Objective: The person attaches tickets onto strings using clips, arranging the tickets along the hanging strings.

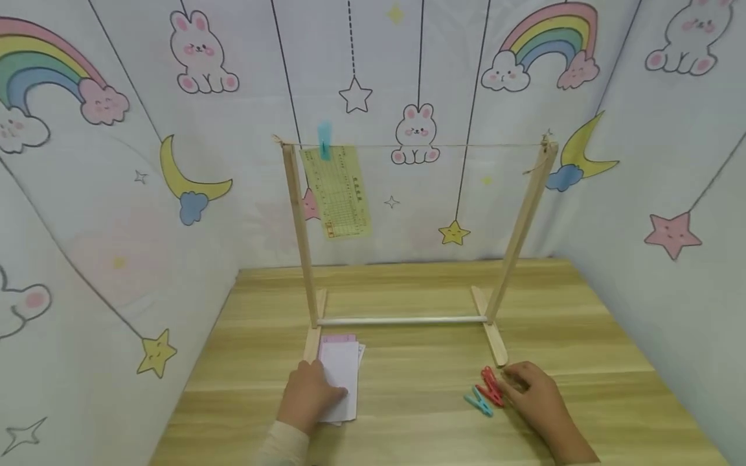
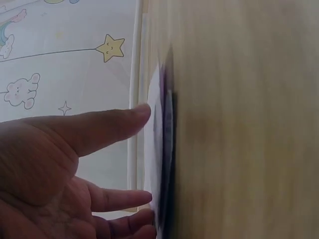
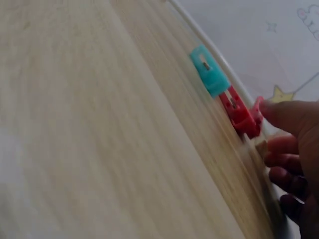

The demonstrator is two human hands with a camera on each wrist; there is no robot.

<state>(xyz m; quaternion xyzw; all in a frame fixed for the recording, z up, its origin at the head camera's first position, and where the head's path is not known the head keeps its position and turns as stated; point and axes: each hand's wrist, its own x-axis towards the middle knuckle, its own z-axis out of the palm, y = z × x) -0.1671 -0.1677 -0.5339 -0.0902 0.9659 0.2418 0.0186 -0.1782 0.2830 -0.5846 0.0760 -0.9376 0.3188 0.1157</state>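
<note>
A small stack of paper slips [image 1: 340,369] lies on the table beside the frame's left foot, white on top with a pink edge [image 1: 338,338] at the back. My left hand [image 1: 309,395] rests on its left side; in the left wrist view the thumb [image 2: 112,127] lies straight, its tip at the white sheet [image 2: 153,134]. Two red clothespins [image 1: 491,387] and a teal clothespin [image 1: 479,402] lie together at the right. My right hand [image 1: 536,395] is beside them, fingers loosely bent, the thumb at a red clothespin [image 3: 256,112]. No grip around it shows.
A wooden frame with upright posts [image 1: 300,233] and a white bottom rod [image 1: 402,320] stands behind the hands. On its string [image 1: 443,145], a blue clothespin [image 1: 324,145] holds a yellow printed slip [image 1: 340,194]. Patterned walls [image 1: 245,142] enclose the table [image 1: 408,388].
</note>
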